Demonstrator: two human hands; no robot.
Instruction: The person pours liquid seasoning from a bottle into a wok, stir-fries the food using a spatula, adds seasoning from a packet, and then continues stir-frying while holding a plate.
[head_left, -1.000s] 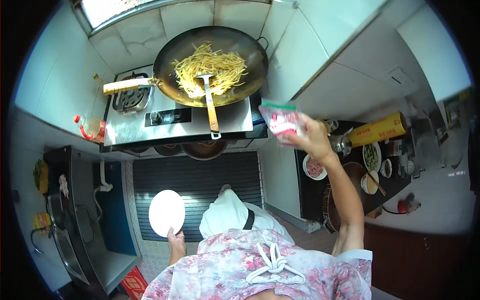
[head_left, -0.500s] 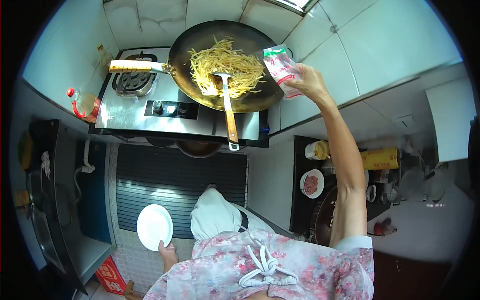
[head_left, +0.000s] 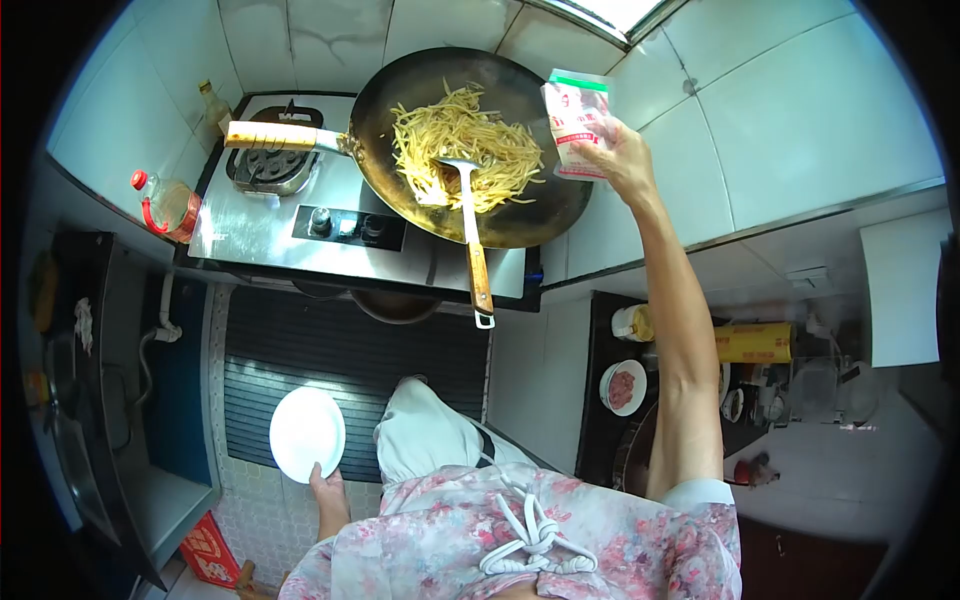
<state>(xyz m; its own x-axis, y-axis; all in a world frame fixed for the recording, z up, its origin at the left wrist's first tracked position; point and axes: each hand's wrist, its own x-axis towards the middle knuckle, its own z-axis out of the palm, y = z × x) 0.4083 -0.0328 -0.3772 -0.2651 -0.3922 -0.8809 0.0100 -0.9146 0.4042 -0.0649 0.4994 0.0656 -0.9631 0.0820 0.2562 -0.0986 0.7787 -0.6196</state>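
Note:
My right hand [head_left: 622, 160] grips a white plastic packet [head_left: 577, 125] with red print and a green top strip, held upright at the right rim of the wok. The wok [head_left: 385, 105] sits on the stove's right side and holds a heap of pale yellow shreds [head_left: 460, 140]. A spatula [head_left: 473, 220] lies in it, its blade among the shreds and its wooden handle over the near rim. Down at the left, my left hand [head_left: 328, 487] holds a white plate [head_left: 307, 435] by its edge; nothing shows on the plate.
The wok's handle [head_left: 275, 136] extends left over the other burner [head_left: 270, 170]. A red-capped bottle [head_left: 170, 208] stands at the stove's left end. To the right, a dark counter carries a bowl of pinkish meat [head_left: 622, 387] and a yellow box [head_left: 752, 343]. A sink unit is at far left.
The packet has turned more upright, its printed face now showing more fully, and sits slightly farther right. My left hand still holds the plate. The view has shifted a little.

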